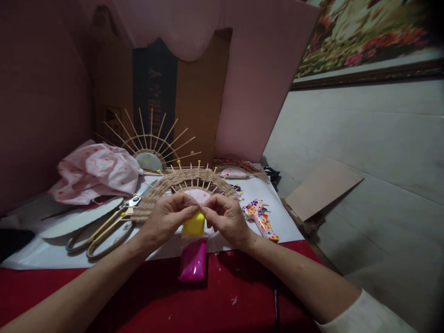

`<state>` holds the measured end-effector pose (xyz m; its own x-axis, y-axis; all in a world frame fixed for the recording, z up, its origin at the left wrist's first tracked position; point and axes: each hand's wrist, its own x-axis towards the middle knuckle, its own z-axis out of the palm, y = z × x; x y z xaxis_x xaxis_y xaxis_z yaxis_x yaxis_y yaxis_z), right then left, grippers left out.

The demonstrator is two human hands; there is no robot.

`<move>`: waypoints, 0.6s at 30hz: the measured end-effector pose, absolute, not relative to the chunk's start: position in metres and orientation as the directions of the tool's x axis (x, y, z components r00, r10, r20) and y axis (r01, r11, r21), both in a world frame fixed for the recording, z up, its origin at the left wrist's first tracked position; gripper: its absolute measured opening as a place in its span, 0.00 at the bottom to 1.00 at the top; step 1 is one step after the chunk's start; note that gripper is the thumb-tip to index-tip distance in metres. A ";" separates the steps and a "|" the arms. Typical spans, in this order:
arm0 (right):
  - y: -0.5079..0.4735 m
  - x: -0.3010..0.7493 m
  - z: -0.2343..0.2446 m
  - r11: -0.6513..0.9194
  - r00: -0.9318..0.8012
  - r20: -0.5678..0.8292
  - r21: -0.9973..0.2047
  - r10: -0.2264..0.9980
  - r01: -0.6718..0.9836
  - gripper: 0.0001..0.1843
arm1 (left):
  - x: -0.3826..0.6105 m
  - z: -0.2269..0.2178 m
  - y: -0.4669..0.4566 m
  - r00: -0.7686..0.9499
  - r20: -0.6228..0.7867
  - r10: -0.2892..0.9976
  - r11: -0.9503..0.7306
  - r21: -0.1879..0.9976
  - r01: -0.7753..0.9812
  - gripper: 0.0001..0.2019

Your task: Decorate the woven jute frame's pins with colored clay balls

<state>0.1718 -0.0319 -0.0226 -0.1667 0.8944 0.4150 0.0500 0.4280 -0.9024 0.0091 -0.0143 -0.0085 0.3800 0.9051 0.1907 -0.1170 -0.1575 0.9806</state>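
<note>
Pinching yellow packet (193, 225), hands (166, 215) (227, 216) overhang table (249, 277) near seemingly tiled wall (364, 129).

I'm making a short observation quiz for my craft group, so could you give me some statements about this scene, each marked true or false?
1. The fingertips of the left hand and right hand meet at the top of the yellow packet. True.
2. The scissors are in the right hand. False: the scissors lie to the left of both hands.
3. In the picture, the magenta packet shows just below the yellow one. True.
4. The woven arch has a bare outer edge. False: pin heads, some yellow and some pink, stand along the outer edge of the woven arch.
5. The patterned glue gun lies to the right of the hands. True.
</note>
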 end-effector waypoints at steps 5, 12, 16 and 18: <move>-0.026 0.177 -0.022 0.411 -0.108 0.410 -0.912 0.906 -0.014 0.12 | 0.008 -0.004 -0.015 0.294 0.156 0.943 -0.117 0.982 -0.147 0.10; -0.021 0.180 -0.025 0.323 -0.115 0.330 -0.943 0.937 -0.077 0.13 | 0.005 -0.005 -0.010 0.206 0.223 0.953 -0.190 0.967 -0.169 0.11; -0.021 0.180 -0.024 0.327 -0.114 0.335 -0.941 0.935 -0.080 0.13 | 0.006 -0.004 -0.012 0.249 0.191 0.950 -0.150 0.973 -0.176 0.10; -0.023 0.179 -0.024 0.343 -0.121 0.350 -0.937 0.929 -0.070 0.13 | 0.007 -0.003 -0.013 0.318 0.156 0.935 -0.111 0.982 -0.154 0.09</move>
<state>0.1791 -0.0227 -0.0241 -0.1213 0.9290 0.3496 -0.0696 0.3434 -0.9366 0.0068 -0.0134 -0.0031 0.3182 0.9351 0.1556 -0.1536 -0.1111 0.9819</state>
